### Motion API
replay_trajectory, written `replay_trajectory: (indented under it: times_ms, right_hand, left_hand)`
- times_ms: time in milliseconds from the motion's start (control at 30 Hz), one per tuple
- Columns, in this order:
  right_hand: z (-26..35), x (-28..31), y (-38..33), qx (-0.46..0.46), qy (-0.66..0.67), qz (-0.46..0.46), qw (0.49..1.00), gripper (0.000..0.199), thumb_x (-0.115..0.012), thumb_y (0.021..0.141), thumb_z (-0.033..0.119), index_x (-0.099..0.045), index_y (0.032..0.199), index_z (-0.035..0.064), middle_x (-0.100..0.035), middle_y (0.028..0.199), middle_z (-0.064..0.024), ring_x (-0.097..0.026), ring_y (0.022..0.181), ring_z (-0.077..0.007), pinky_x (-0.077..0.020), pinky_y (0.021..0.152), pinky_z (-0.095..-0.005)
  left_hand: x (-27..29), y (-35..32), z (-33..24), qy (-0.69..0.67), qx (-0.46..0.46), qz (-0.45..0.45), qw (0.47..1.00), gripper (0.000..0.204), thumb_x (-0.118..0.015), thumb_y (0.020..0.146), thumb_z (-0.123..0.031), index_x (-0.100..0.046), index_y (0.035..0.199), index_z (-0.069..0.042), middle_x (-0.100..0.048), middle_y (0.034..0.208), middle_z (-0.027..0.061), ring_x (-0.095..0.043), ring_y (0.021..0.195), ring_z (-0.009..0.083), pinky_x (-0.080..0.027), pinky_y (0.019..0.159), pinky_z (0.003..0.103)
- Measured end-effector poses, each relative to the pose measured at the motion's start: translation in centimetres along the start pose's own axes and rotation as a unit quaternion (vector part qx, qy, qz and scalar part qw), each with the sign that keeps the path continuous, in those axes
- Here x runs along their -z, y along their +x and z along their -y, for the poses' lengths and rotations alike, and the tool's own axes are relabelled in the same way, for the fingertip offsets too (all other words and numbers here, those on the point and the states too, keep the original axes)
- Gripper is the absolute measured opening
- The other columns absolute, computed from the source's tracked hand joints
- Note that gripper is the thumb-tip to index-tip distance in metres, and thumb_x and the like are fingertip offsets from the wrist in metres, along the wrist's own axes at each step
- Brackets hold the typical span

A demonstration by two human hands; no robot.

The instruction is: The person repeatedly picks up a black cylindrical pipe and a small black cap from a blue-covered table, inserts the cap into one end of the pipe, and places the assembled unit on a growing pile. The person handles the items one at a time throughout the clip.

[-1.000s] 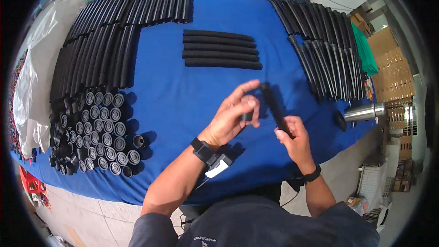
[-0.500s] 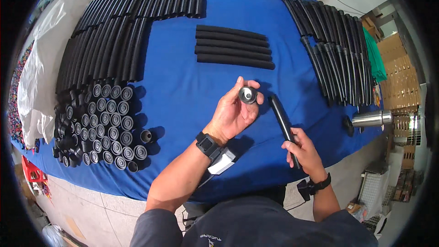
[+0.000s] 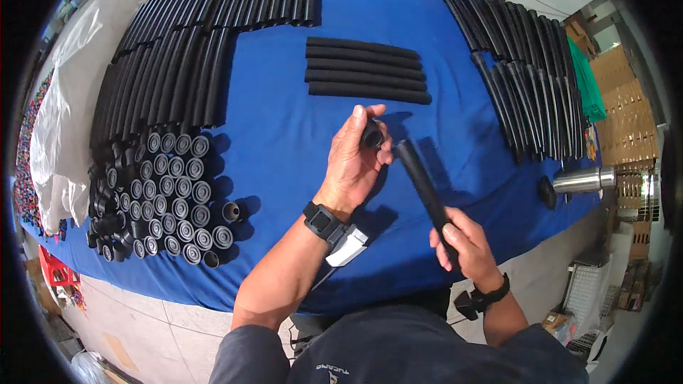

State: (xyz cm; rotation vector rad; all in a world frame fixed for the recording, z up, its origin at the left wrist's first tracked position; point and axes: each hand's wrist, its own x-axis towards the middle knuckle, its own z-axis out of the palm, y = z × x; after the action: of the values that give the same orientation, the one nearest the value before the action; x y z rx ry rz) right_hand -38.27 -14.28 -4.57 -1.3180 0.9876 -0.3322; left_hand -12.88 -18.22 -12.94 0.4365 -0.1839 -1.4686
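Note:
Over the middle of the blue-covered table, my left hand [image 3: 353,160] grips a small black round cap [image 3: 371,136] between thumb and fingers, with its hollow end facing right. My right hand [image 3: 466,243] is closed round the lower part of a black tube [image 3: 421,179], which tilts up and to the left. The tube's upper end is close to the cap but apart from it. Beyond my hands, several black foam-like tubes [image 3: 366,70] lie side by side.
Many black caps [image 3: 165,185] stand grouped at the left, below rows of black tubes [image 3: 163,75]. Tubes with wider ends [image 3: 523,75] lie at the right, near a shiny metal cylinder [image 3: 580,180]. Clear plastic sheeting [image 3: 67,114] covers the table's left side.
My left hand has turned the cap, so its opening faces more toward the tube. My right hand has brought the tube's upper end left and slightly up, nearer the cap.

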Motion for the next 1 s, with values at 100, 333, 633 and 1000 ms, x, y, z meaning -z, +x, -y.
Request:
replay_trajectory:
  times_ms: [100, 333, 633, 1000]
  right_hand:
    - [0.0, -1.9, 1.2, 0.023, 0.026, 0.029, 0.999, 0.043, -0.045, 0.111, 0.022, -0.043, 0.148, 0.0011, -0.059, 0.085, -0.0065, -0.054, 0.055, -0.0093, -0.0440, 0.048, -0.0236]
    - [-1.3, -2.6, 2.4, -0.011, 0.096, 0.071, 0.993, 0.050, -0.047, 0.111, 0.031, -0.038, 0.154, 0.0062, -0.059, 0.085, -0.0053, -0.054, 0.056, -0.0088, -0.0433, 0.046, -0.0228]
    - [-0.1, -4.3, 2.6, -0.059, 0.017, 0.047, 0.997, 0.053, -0.047, 0.111, 0.028, -0.035, 0.159, 0.0110, -0.055, 0.080, -0.0024, -0.053, 0.053, -0.0078, -0.0437, 0.045, -0.0226]
    - [-0.9, -5.1, 3.0, -0.023, -0.070, -0.006, 0.997, 0.055, -0.053, 0.108, 0.018, -0.036, 0.160, 0.0120, -0.055, 0.072, 0.0000, -0.051, 0.052, -0.0061, -0.0440, 0.047, -0.0243]
  left_hand:
    - [-0.3, 0.0, -0.1, 0.038, -0.016, 0.001, 0.999, 0.050, -0.057, 0.103, -0.053, -0.060, 0.123, -0.008, -0.057, 0.088, 0.0035, -0.054, 0.080, 0.0170, -0.047, 0.069, 0.034]
    - [-0.9, -0.2, -0.6, -0.056, 0.000, 0.001, 0.998, 0.053, -0.050, 0.105, -0.055, -0.064, 0.107, -0.005, -0.058, 0.084, 0.0057, -0.059, 0.079, 0.0194, -0.051, 0.067, 0.034]
    - [-0.3, -0.1, -0.8, 0.005, -0.027, -0.072, 0.997, 0.054, -0.048, 0.104, -0.060, -0.059, 0.087, -0.010, -0.055, 0.076, 0.0040, -0.057, 0.063, 0.0181, -0.051, 0.056, 0.032]
    - [-0.9, -0.2, -0.5, 0.043, -0.097, -0.133, 0.985, 0.054, -0.050, 0.105, -0.056, -0.058, 0.085, -0.007, -0.054, 0.070, 0.0038, -0.059, 0.052, 0.0162, -0.051, 0.046, 0.030]
